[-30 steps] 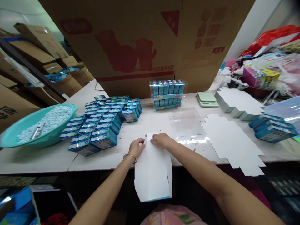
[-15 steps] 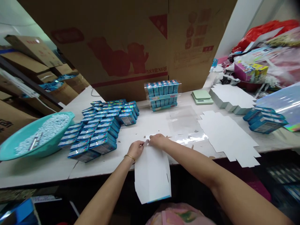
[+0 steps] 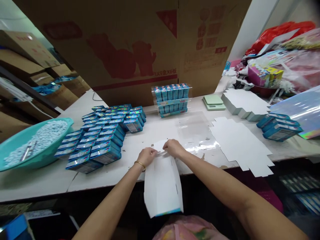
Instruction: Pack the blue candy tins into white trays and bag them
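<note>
Folding a white carton blank at the table's near edge, a worker's left hand and right hand pinch the top flaps between thumb and fingers, the two hands almost touching. The blank hangs over the edge toward the worker's lap, its far end on the tabletop. It looks light and thin, stiff only along its creases, likely to bend or dent if squeezed mid-panel; the flap edges look the safest hold. Left of the hands lie stacked blue boxes and a teal bowl of white pieces. Right are flat white blanks and clear film; behind stand a wrapped pack, a green scale and a big brown carton. Nothing crowds the hands.
</note>
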`<state>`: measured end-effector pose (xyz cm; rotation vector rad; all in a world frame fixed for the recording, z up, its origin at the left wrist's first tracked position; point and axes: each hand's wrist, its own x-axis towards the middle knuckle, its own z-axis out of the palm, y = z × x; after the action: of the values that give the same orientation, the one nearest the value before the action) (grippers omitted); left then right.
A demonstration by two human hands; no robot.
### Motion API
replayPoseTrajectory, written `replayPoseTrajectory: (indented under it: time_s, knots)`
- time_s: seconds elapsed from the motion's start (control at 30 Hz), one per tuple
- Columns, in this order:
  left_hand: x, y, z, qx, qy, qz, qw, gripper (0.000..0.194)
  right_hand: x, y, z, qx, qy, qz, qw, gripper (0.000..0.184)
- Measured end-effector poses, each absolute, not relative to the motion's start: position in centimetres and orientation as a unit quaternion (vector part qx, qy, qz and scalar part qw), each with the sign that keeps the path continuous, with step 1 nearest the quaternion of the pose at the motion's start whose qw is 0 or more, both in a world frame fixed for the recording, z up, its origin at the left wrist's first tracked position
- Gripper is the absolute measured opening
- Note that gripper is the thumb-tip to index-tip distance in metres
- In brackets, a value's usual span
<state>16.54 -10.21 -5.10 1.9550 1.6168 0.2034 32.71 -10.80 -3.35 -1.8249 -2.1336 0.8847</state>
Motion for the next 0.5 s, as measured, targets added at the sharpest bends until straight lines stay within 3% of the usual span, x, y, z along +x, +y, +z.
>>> replayPoseTrajectory:
  time_s: [0.2, 0.5]
  knots:
    - [15.9, -7.7, -6.0, 0.663, 0.65, 0.099, 0.358, 0.016, 33.3, -7.9, -3.7, -0.627, -0.699, 0.337, 0.066, 0.038]
    - [16.4, -8.8, -6.6, 0.622, 0.635, 0.133, 0.439, 0.018, 33.2, -8.1, -3.8, -0.664, -0.644, 0.378, 0.035, 0.086]
